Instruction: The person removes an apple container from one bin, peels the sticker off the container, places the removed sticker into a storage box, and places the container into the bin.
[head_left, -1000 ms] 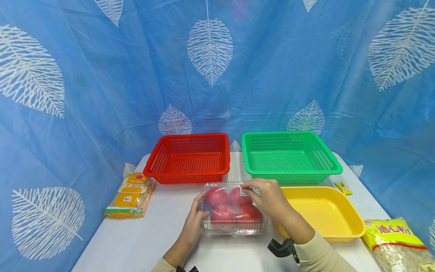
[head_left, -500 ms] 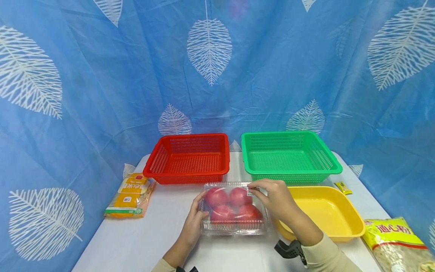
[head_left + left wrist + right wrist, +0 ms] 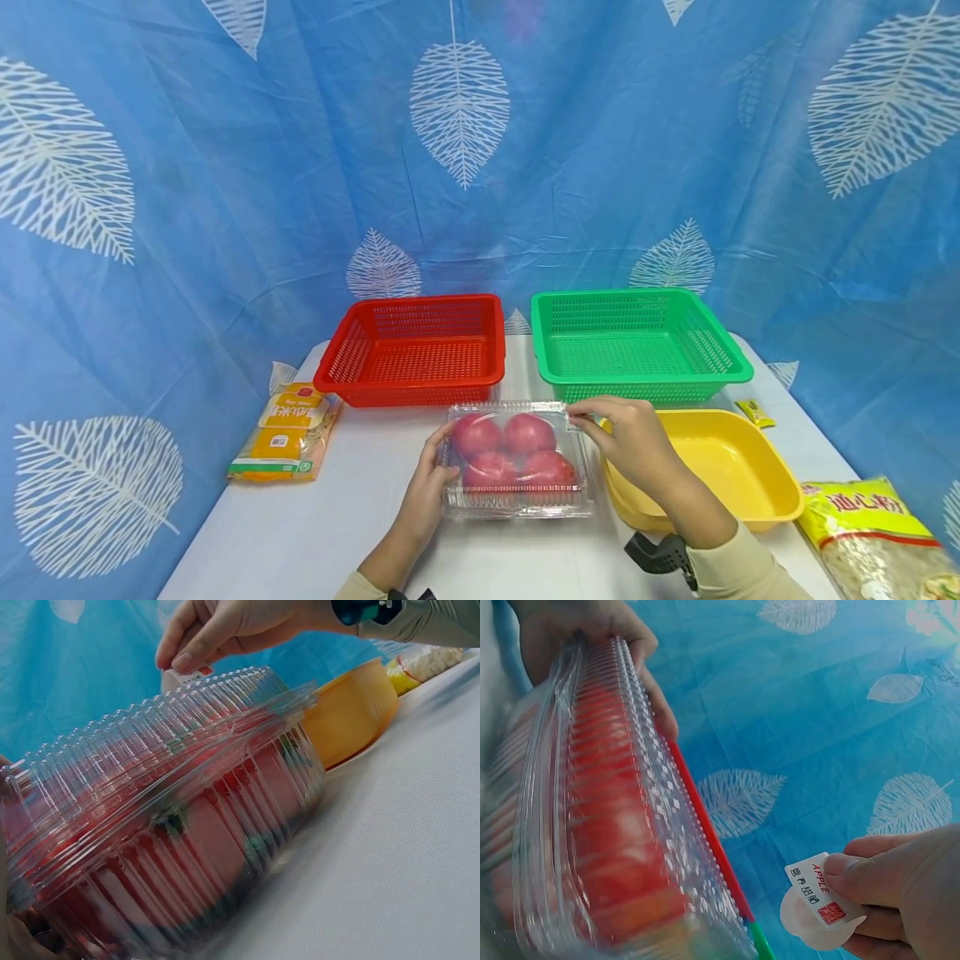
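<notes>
Blue cloth printed with white leaf skeletons hangs behind and along both sides of a table spread in white. Near its front middle sits a clear plastic box with a ribbed lid, lid down, through which four round red fruits show, two at the back and two at the front. Beyond it stand a red basket to the left and a green basket to the right, their slotted floors visible; a yellow basin lies just in front of the green one, its smooth floor bare. At the table's left side, beside the red basket, lies an orange and clear food bag; at the right are a small yellow packet and a large yellow-topped bag. The left hand grips the box's left end, fingers toward the back and thumb nearer the front. Above the right rear corner of the lid, the right hand pinches a white label reading "APPLE" between thumb and finger, the label apart from the box. A dark strap circles the right wrist.
</notes>
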The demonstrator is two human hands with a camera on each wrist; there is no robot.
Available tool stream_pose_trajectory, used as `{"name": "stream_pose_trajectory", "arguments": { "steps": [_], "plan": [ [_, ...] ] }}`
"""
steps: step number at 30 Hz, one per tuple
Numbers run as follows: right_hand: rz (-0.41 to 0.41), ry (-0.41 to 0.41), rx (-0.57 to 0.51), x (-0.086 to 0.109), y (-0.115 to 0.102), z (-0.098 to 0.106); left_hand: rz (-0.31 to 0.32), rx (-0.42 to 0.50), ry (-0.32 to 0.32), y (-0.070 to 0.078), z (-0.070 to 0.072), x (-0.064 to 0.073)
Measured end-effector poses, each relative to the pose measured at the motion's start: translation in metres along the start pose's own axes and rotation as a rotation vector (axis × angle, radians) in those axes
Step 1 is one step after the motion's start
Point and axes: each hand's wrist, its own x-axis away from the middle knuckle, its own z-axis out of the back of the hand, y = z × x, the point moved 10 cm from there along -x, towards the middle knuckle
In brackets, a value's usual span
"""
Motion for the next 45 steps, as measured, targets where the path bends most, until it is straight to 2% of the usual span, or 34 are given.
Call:
{"name": "stream_pose_trajectory", "arguments": {
  "steps": [5,12,20,24,37,45],
  "plan": [
    [-0.028,0.001,0.022,0.005,0.007,0.007,-0.011,-0.007,-0.004,0.001,0.000,0.001],
    [-0.075,0.007,0.071,0.015,0.019,0.016,0.008,-0.008,0.003,0.000,0.000,0.000],
    [-0.066,0.050,0.120,0.029,0.031,0.024,0.012,-0.008,0.004,0.001,0.001,0.002],
    [-0.090,0.060,0.146,0.036,0.040,0.026,0.001,-0.006,0.009,0.003,0.002,0.002],
    [-0.188,0.040,0.181,0.056,0.065,0.031,0.000,0.000,-0.009,0.000,-0.001,0.001],
    [-0.208,0.032,0.177,0.062,0.073,0.032,0.000,0.001,-0.010,0.000,-0.001,0.000]
  ]
}}
